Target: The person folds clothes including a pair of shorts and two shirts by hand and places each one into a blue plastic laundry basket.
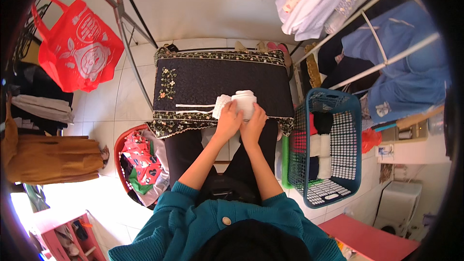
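Note:
A white cloth garment (244,102), partly rolled up, lies near the front edge of a low table with a dark quilted, flower-embroidered cover (203,79). Its gathered waistband-like part sits at the left of the roll, and two white drawstrings (195,106) stretch leftward over the cover. My left hand (229,117) presses on the garment where the gathered part meets the roll. My right hand (253,117) grips the right side of the roll, its fingers curled on the edge. The thumbs are close together at the near side. The underside of the roll is hidden.
A blue plastic basket (357,145) with rolled clothes (319,145) stands at the right. On the left are a red basket (119,148) of loose clothes and a hanging red bag (79,47). Metal racks (384,64) with hanging clothes flank the table. A pink surface (366,237) is at lower right.

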